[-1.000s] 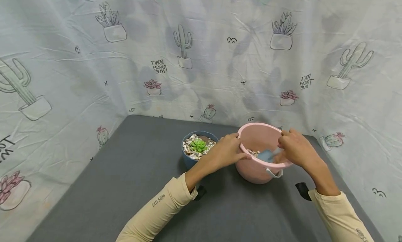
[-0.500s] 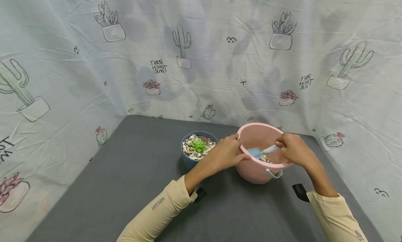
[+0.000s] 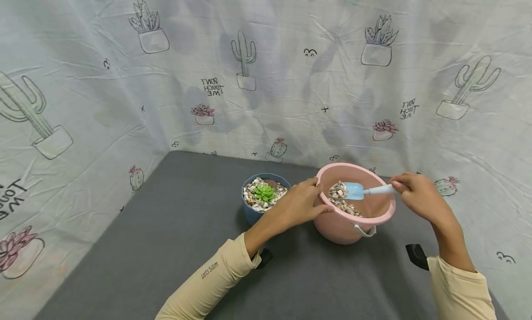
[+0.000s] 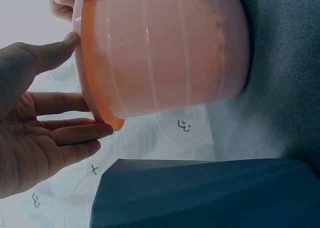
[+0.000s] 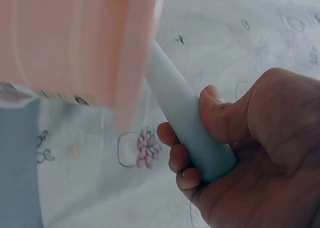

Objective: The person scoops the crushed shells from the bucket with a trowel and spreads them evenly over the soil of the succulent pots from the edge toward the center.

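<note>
A pink bucket [image 3: 341,230] with small stones [image 3: 349,208] inside stands on the grey tabletop. My left hand [image 3: 301,200] holds its rim at the left side, thumb and fingers spread along it. My right hand [image 3: 421,195] grips the pale handle of a small blue trowel [image 3: 354,191], fingers wrapped round it in the right wrist view. Within the bucket's mouth, the trowel blade carries a heap of stones [image 3: 338,190]. Left of the bucket sits a blue pot [image 3: 252,214] with a green succulent [image 3: 264,192] among pale stones; my left forearm partly covers the pot's front.
The bucket's white handle [image 3: 365,231] hangs down at its front. A grey cloth-like surface [image 3: 178,218] spreads left and in front. Behind and beside it hangs a pale curtain [image 3: 274,80] printed with cacti. A beige sleeve [image 3: 216,269] covers each forearm.
The trowel, first low in the bucket, has swept through the stones and risen with a load on its blade. My right hand has moved right, outside the rim. My left hand stays put.
</note>
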`<control>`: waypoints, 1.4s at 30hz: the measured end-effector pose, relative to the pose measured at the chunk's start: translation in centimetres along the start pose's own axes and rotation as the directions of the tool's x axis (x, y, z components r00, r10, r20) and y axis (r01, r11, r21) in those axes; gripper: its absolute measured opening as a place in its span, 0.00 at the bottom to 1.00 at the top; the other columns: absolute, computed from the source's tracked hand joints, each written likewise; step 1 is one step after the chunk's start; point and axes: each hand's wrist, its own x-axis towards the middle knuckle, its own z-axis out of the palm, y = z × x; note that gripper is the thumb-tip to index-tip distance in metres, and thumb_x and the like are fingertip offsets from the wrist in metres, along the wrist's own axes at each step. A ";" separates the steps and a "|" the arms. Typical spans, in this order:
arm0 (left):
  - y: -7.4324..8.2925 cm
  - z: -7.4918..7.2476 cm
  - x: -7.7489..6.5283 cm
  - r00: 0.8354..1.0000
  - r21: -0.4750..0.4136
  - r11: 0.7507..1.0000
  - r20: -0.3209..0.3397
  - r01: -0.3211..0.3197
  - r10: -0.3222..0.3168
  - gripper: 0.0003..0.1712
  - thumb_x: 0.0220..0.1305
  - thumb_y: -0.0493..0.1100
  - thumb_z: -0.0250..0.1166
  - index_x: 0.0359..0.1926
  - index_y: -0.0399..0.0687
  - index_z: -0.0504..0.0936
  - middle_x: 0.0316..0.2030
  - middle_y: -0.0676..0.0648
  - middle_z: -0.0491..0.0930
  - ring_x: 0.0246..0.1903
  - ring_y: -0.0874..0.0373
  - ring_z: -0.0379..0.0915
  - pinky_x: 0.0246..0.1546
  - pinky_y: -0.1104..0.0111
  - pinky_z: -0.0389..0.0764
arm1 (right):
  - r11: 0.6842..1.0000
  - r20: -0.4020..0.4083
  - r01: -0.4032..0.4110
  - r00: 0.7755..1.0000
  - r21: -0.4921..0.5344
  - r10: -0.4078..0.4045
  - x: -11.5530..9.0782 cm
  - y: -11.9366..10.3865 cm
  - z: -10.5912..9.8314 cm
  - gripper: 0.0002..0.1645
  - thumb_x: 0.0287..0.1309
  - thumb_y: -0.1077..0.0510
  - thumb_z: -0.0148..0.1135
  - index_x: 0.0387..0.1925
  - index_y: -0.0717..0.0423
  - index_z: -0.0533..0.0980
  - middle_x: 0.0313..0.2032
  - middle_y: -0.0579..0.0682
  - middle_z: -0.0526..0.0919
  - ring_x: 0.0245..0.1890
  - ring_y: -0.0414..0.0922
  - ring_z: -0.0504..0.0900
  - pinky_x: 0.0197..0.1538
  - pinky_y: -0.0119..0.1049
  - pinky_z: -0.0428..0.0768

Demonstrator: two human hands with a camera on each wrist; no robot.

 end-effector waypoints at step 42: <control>-11.9 -7.5 -6.3 0.871 -0.046 0.949 0.413 0.311 -0.265 0.70 0.59 0.61 0.78 0.83 0.34 0.43 0.84 0.33 0.44 0.83 0.38 0.45 0.81 0.45 0.57 | 0.985 -0.021 0.094 0.996 0.145 -0.092 5.3 -11.5 3.6 0.15 0.74 0.66 0.57 0.49 0.74 0.85 0.38 0.64 0.83 0.29 0.49 0.71 0.33 0.36 0.67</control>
